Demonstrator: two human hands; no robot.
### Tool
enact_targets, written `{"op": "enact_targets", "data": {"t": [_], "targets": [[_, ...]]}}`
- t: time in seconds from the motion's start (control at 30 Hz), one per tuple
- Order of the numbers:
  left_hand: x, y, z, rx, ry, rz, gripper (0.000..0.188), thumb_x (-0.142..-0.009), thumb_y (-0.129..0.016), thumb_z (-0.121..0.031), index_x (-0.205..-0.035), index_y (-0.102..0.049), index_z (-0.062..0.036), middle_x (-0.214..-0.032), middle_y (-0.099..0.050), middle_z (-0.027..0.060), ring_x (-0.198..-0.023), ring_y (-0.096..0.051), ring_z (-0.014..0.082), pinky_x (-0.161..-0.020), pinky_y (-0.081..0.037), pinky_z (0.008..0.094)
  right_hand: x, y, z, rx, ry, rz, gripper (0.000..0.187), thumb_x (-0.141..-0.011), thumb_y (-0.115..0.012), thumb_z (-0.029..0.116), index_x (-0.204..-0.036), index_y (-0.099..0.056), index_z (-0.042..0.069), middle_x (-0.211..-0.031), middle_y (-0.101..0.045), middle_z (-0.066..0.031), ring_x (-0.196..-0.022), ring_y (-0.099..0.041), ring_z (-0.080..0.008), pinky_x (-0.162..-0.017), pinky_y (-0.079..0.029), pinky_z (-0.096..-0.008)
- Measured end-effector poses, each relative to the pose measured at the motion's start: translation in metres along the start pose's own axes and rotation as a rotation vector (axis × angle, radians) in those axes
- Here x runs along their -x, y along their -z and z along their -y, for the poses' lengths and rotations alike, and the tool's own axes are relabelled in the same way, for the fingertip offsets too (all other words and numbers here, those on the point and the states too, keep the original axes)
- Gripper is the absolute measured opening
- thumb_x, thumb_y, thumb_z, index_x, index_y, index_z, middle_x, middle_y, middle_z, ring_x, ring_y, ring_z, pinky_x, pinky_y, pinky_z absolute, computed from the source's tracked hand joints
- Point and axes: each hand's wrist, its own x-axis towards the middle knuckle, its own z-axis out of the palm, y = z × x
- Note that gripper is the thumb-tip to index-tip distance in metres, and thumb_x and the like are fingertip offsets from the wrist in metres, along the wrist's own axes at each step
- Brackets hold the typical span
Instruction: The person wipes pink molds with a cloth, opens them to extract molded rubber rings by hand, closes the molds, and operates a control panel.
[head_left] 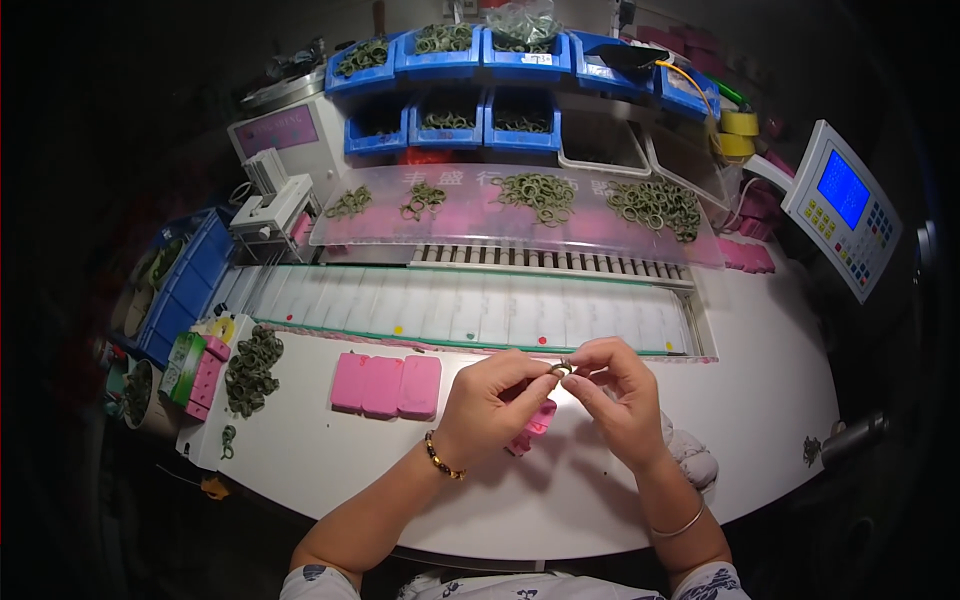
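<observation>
My left hand (492, 398) and my right hand (622, 398) meet over the front middle of the white table (400, 500). Both pinch a small dark green ring (562, 368) between thumb and fingertips, holding it up off the table. Below them is a bright pink block (536, 424), partly covered by my left hand, so its full shape is hidden. To the left, several flat pink blocks (380, 386) lie side by side. A whitish lumpy pouch (692, 458) rests beside my right wrist.
A pile of dark green rings (254, 370) lies at the left. Behind my hands runs a row of white panels (480, 305). More rings (540, 197) sit on a clear sheet, below blue bins (447, 118). At right stands a control panel (843, 205) with a blue screen.
</observation>
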Motion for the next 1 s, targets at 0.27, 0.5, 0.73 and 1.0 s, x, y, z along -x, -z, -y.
{"op": "enact_targets", "data": {"t": [0.27, 0.5, 0.73, 1.0], "targets": [[0.001, -0.005, -0.006, 0.173, 0.268, 0.053, 0.017, -0.094, -0.058, -0.009, -0.103, -0.069, 0.0008, -0.084, -0.065, 0.0028, -0.074, -0.059, 0.0072, -0.067, -0.049, 0.0227, 0.0, 0.009, -0.014, -0.364, -0.381, -0.034, 0.006, -0.091, -0.063, 0.009, -0.092, -0.064, 0.003, -0.09, -0.062, 0.0, -0.078, -0.052, -0.0053, -0.067, -0.042, -0.0204], [0.008, -0.016, 0.0, 0.312, 0.39, 0.134, 0.019, -0.097, -0.055, -0.012, -0.106, -0.065, 0.0015, -0.092, -0.067, 0.0025, -0.078, -0.059, 0.0059, -0.072, -0.05, 0.0215, 0.005, 0.005, -0.017, -0.588, -0.44, -0.028, 0.01, -0.091, -0.065, 0.013, -0.095, -0.064, 0.004, -0.091, -0.064, -0.0004, -0.076, -0.052, -0.0055, -0.068, -0.041, -0.0209], [0.007, -0.013, -0.005, 0.214, 0.316, 0.09, 0.015, -0.096, -0.055, -0.011, -0.097, -0.062, 0.0016, -0.087, -0.064, 0.0013, -0.076, -0.057, 0.0041, -0.067, -0.048, 0.02, 0.004, 0.003, -0.009, -0.484, -0.483, 0.054, 0.007, -0.089, -0.066, 0.008, -0.093, -0.063, 0.004, -0.091, -0.063, 0.0001, -0.081, -0.054, -0.005, -0.068, -0.041, -0.0201], [0.005, -0.008, -0.001, 0.416, 0.408, 0.165, 0.016, -0.096, -0.052, -0.014, -0.088, -0.058, -0.0015, -0.079, -0.061, 0.0, -0.068, -0.056, 0.0052, -0.064, -0.048, 0.0217, 0.003, 0.003, -0.011, -0.25, -0.215, 0.125, 0.008, -0.084, -0.066, 0.002, -0.09, -0.061, 0.001, -0.09, -0.06, -0.0022, -0.081, -0.058, -0.0117, -0.07, -0.046, -0.0256]]}}
